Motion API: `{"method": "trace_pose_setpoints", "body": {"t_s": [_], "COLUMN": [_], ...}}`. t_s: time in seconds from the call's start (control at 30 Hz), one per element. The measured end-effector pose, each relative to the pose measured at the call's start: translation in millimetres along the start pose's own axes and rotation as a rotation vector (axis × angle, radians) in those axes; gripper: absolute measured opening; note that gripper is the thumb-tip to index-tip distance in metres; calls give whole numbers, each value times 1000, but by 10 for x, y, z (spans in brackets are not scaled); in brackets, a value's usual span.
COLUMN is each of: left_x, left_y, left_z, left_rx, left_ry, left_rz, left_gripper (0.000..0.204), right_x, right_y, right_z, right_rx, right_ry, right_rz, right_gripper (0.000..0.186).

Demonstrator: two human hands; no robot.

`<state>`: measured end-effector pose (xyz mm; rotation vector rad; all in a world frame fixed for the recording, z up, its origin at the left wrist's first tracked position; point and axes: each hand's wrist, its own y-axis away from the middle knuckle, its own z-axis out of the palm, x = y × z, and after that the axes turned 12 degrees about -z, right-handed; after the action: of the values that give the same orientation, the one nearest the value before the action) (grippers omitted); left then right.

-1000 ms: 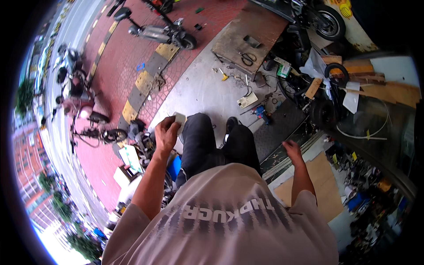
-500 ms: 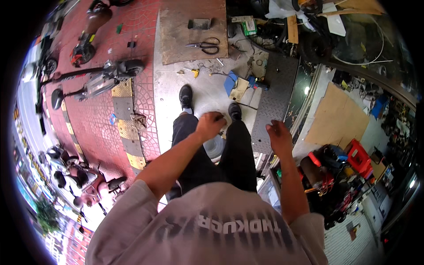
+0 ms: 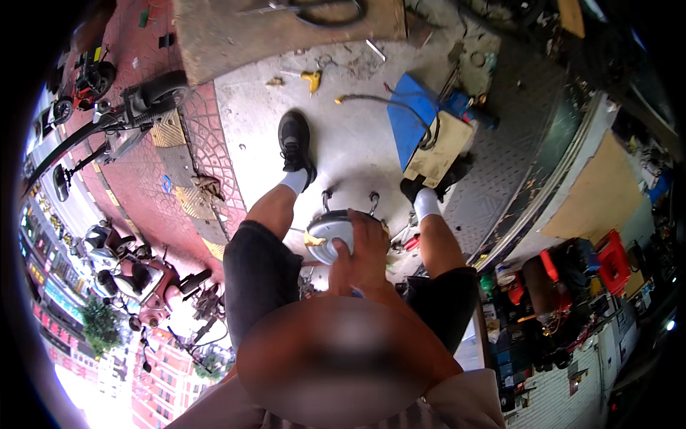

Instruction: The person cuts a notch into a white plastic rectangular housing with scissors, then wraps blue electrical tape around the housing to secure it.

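One stretch of pale grey concrete floor (image 3: 343,150) spreads beneath a stooping person, bordered by a broad, scuffed brown flat board (image 3: 286,39) and a dark, textured metal plate (image 3: 511,146), which perhaps serves as a ramp at the threshold. Between the person's bent legs stands what looks like a low round stool (image 3: 327,232) with a ringed grey seat, dark rim and bent metal legs; the feet are planted wide, seemingly to give it room. A flat blue rectangular sheet (image 3: 404,118) lies partly under a cream rectangular one (image 3: 450,146), near the right shoe. At the stool, the right hand (image 3: 369,247) lies across the seat's edge, fingers together, likely to steady it; the left hand (image 3: 341,272), partly hidden, touches the near side. Whether either hand's fingers grip, one cannot tell. Beyond the sheets lies a blue-and-black power drill (image 3: 468,111); farther left, a small yellow gun-shaped tool (image 3: 311,81), both apparently left within reach.
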<state>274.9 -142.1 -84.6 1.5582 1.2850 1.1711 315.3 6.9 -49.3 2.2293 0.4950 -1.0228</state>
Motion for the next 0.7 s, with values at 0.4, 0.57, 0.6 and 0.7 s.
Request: {"method": "trace_pose_setpoints", "body": {"t_s": [0.4, 0.57, 0.6, 0.7], "left_x": [-146, 425, 495, 712], "left_y": [1337, 232, -39, -798], "left_z": [-162, 264, 354, 618], "left_rx": [-113, -165, -178, -240], "left_ry": [-229, -184, -162, -90], "left_rz": [405, 404, 403, 412], "left_gripper": [23, 29, 31, 35], "right_x": [-874, 27, 263, 953], "right_y": [1215, 609, 456, 120], "right_z": [-595, -437, -311, 169], "right_rx": [356, 488, 497, 430], "right_ry": [-318, -277, -248, -181], "right_rz": [239, 118, 99, 120], "right_gripper": [73, 57, 53, 39]}}
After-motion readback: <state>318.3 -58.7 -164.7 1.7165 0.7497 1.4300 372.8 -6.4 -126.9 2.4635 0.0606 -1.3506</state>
